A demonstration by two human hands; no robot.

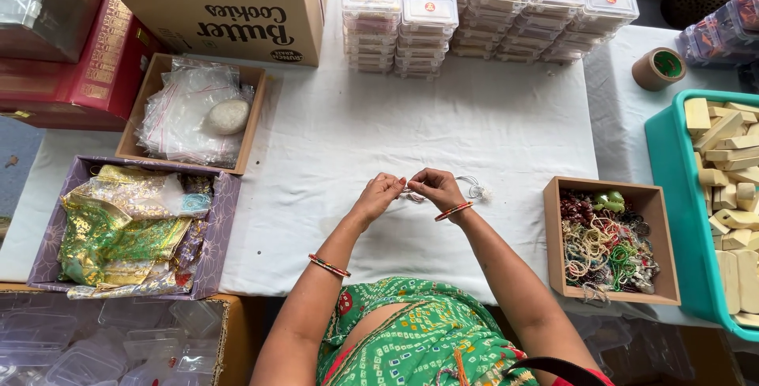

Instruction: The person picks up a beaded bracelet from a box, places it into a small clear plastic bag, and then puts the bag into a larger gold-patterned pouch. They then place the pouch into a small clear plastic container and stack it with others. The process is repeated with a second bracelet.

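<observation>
Bright, even, diffuse light; white cloth (443, 129) nearly overexposed, faint shadows on it. Focus sharp centrally; slight distortion beyond cloth's edges.

Two hands; three open wooden or card trays (607, 186); one tape roll (658, 67); one teal bin (672, 188); one large carton (229, 7).

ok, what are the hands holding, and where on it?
Both the left hand and right hand pinch a thin pale beaded string at one end, with their fingertips; its other end trails onto the white cloth.
</observation>
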